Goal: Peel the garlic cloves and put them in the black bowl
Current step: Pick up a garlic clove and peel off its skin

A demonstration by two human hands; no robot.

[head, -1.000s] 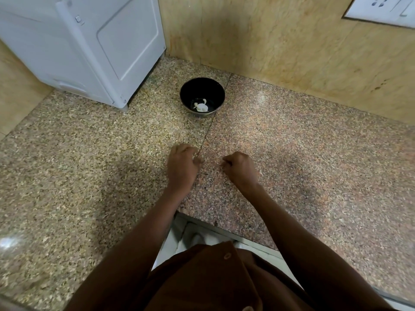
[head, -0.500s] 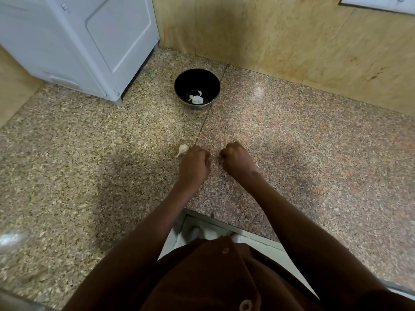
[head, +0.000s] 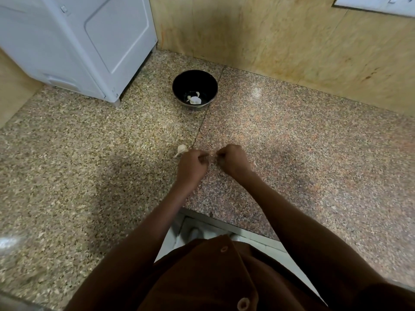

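Note:
The black bowl [head: 203,83] stands on the speckled stone counter [head: 89,167] near the back wall, with pale peeled garlic pieces [head: 194,99] at its bottom. In front of it, my left hand [head: 192,168] and my right hand [head: 233,162] are close together with curled fingers. Between their fingertips they pinch a small pale garlic clove [head: 212,154], mostly hidden by the fingers. A loose unpeeled garlic clove [head: 182,149] lies on the counter just beyond my left hand. A tiny pale scrap [head: 255,163] shows beside my right hand.
A white appliance [head: 85,41] fills the back left corner of the counter. A yellowish stone wall [head: 280,37] runs behind the bowl. A seam [head: 199,129] runs from the bowl toward my hands. The counter's front edge [head: 224,217] is just below my forearms.
My left hand has shifted right toward my right hand, uncovering the loose clove on the counter. Both hands stay close together over the seam.

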